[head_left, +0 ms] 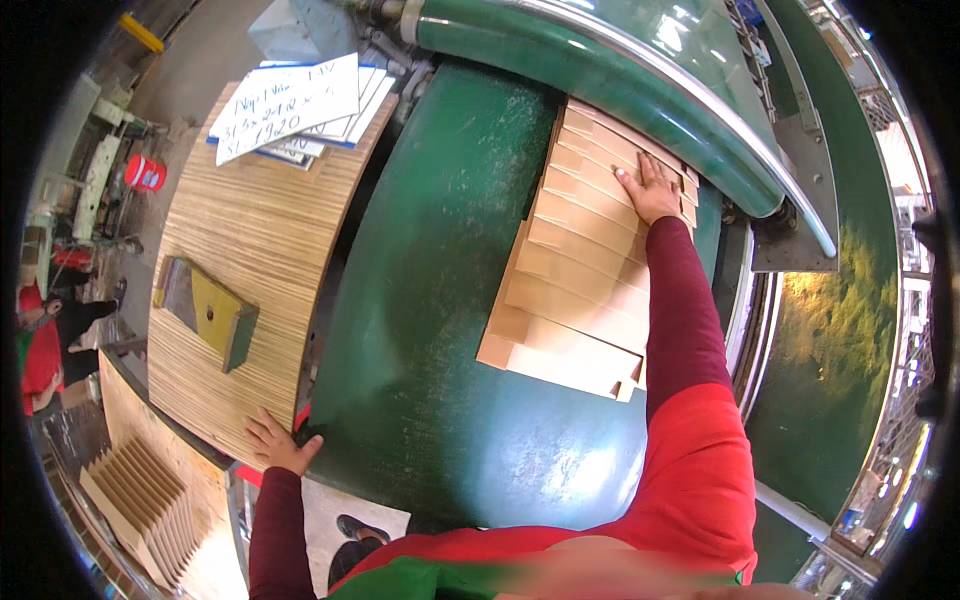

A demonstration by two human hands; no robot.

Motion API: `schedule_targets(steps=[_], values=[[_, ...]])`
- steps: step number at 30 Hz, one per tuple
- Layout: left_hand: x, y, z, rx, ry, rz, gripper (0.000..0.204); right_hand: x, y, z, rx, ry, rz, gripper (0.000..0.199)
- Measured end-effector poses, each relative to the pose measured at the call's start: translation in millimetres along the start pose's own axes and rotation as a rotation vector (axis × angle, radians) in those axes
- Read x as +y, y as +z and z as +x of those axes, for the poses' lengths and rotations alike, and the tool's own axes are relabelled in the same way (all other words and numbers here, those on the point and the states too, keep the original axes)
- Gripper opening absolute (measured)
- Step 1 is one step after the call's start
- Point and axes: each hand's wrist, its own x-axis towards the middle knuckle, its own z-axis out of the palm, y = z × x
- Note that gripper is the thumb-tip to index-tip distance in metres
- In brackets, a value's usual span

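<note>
Flat brown cardboard blanks (575, 258) lie overlapped like shingles on the green conveyor belt (410, 300). Their far end reaches up to the green roller (600, 110). My right hand (655, 190) rests palm down on the far blanks, fingers spread and pointing at the roller. At the lower left, my left hand (282, 445) lies with spread fingers on the near corner of a wood-grain tabletop (250, 240), holding nothing. A wooden block with a yellow-green face (212, 312) sits on that tabletop, farther away than my left hand.
Papers on a blue-edged board (300, 105) lie at the tabletop's far end. Partitioned cardboard inserts (140, 505) stand on a board at lower left. A metal machine bracket (795, 195) borders the belt's right side. A person in red (42, 350) is at far left, near a red bucket (146, 173).
</note>
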Motion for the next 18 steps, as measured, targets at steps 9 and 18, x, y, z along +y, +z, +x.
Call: schedule_targets(steps=[9,18], values=[[-1,-2,0,-0.046,-0.01,-0.038,0.139,-26,-10,-2,-0.088,0.202,-0.07,0.086],[7,-11,-2,-0.093,0.0,-0.043,0.138,-86,-13,-106,-0.059,0.308,-0.084,0.092]])
